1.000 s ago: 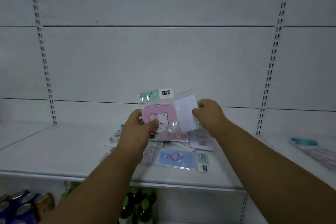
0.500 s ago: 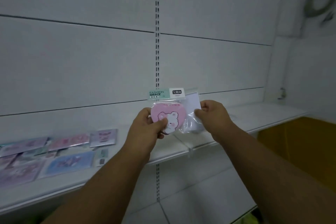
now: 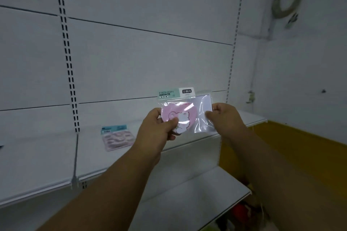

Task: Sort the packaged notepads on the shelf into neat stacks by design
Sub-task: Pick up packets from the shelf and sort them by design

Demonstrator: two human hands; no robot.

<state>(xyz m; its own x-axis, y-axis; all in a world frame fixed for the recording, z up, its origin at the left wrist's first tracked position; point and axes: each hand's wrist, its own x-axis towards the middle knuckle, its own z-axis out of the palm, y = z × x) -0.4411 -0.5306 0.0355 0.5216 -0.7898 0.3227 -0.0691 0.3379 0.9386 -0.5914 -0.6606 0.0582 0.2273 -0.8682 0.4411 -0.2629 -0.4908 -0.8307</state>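
Since half a second ago the view has swung further right: the spread of mixed packets that sat at lower left has slid out of frame, and a lone pink packet (image 3: 118,138) now lies on the shelf (image 3: 47,159) left of centre, with a yellow wall panel filling the lower right. The hands have kept their hold. The left hand (image 3: 156,127) pinches the heart-shaped bear notepad (image 3: 178,116) through its clear sleeve, thumb across the front and fingers curled behind; the right hand (image 3: 226,118) grips the sleeve's right edge, fingers closed on the plastic beside a white insert. The packet hangs in the air at centre frame, in front of the shelf and above its front lip, touching nothing but the two hands. Judging by this, the step in hand is carrying the packet to a spot for its design. The risk is mostly in the wrapper: it is slick and loose, so the pad could slip inside it or the sleeve could slide out of a light pinch over the shelf edge and drop to the lower shelf (image 3: 187,193). Setting it on the pink packet would also mix designs if the prints differ, which the blur there leaves unclear.
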